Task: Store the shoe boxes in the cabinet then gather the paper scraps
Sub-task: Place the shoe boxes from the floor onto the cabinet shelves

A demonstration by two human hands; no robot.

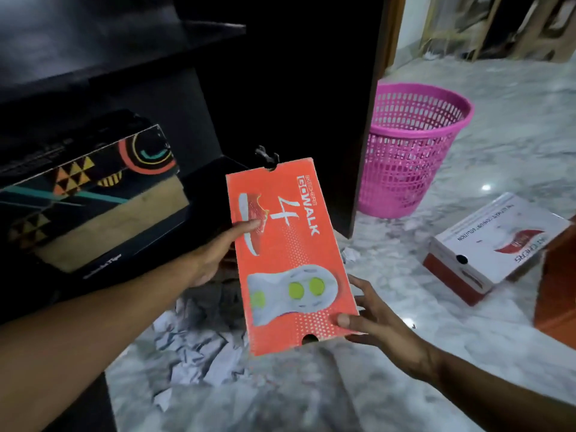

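Observation:
An orange shoe box (290,257) with "GOWALK 4" printed on its lid is held in the air before the dark cabinet (218,98). My left hand (218,254) grips its left side, thumb on the lid. My right hand (378,319) holds its near right corner. Inside the cabinet, a black patterned shoe box (90,182) lies on a lower shelf on top of another box. A white and red shoe box (495,244) lies on the marble floor at the right. Crumpled white paper scraps (199,347) are spread on the floor below the orange box.
A pink mesh waste basket (411,145) stands on the floor right of the open cabinet door (364,126). An orange-brown piece of furniture (558,285) sits at the right edge. Wooden frames lean in the far room.

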